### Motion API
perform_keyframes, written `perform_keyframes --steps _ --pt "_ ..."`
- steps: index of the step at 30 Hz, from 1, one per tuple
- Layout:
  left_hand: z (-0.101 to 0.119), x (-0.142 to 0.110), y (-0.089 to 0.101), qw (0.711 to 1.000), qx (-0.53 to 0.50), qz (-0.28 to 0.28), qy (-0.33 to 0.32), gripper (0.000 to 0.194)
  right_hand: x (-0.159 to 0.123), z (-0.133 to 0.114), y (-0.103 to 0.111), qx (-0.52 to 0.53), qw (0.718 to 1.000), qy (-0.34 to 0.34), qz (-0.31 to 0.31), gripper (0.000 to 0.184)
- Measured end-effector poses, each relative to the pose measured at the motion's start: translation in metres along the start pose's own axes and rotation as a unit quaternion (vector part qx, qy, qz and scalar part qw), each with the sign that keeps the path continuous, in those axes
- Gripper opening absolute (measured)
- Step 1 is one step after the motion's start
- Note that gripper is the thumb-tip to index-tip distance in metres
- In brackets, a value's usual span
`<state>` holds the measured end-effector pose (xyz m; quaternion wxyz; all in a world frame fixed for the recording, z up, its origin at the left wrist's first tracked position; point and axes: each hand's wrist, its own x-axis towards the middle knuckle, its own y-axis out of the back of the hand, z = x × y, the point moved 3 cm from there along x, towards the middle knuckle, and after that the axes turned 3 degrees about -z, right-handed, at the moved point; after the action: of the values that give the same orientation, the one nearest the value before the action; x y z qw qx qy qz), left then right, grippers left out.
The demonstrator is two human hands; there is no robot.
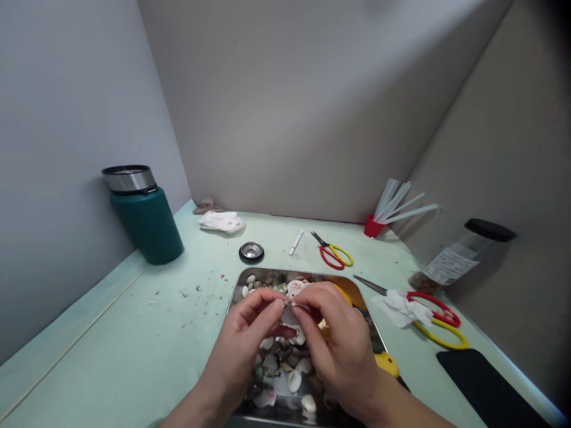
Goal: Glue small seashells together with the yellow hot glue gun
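Both hands meet over a metal tray [373, 324] that holds many seashells [294, 380]. The thumb and fingertips of my left hand [256, 321] are pinched together, touching the fingertips of my right hand [336, 330]. Between them is a small whitish piece [289, 315], mostly covered by the fingers, so its kind is unclear. A white shell with red marks [296, 288] lies just behind the fingertips. Beside my right wrist, a yellow handle [386, 364] sticks out over the tray's right edge.
A green bottle [147, 226] stands at left, with a round lid [251, 252] behind the tray. Small scissors [332, 252], a thin marker [296, 242] and a red cup of glue sticks [373, 227] lie farther back. Large scissors [439, 324], a tilted jar [455, 261] and a black phone-like slab [486, 386] are right.
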<state>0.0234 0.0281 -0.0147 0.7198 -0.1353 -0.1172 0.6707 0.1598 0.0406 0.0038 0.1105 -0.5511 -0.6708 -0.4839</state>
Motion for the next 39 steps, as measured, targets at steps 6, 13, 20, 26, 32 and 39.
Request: perform_keyframes --steps 6,13,20,26,32,39 --pt "0.0000 -0.0022 0.0019 1.000 -0.029 -0.002 0.007 0.014 -0.0001 0.0023 -0.0007 0.000 1.000 -0.019 0.003 0.010" --pt "-0.0003 -0.0008 0.0001 0.999 -0.041 -0.005 0.007 0.016 0.0020 0.0006 0.0011 0.023 0.999 -0.043 0.000 0.010" --pt "0.0017 -0.0021 -0.0001 0.999 -0.029 -0.026 -0.018 0.013 0.0034 0.0059 0.0017 0.072 0.989 -0.128 -0.001 0.009" --pt "0.0003 -0.0021 0.0029 0.999 0.018 0.023 -0.031 0.013 0.0032 0.0076 -0.0012 0.051 0.987 -0.153 -0.028 0.014" --pt "0.0022 -0.0023 0.0025 0.996 0.061 0.045 -0.040 0.014 -0.0003 0.0040 -0.0022 0.010 0.989 -0.130 -0.072 0.023" --pt "0.0003 -0.0012 0.0053 0.993 0.089 0.052 -0.052 0.012 -0.0010 0.0026 -0.0070 -0.025 0.985 -0.118 -0.124 0.031"
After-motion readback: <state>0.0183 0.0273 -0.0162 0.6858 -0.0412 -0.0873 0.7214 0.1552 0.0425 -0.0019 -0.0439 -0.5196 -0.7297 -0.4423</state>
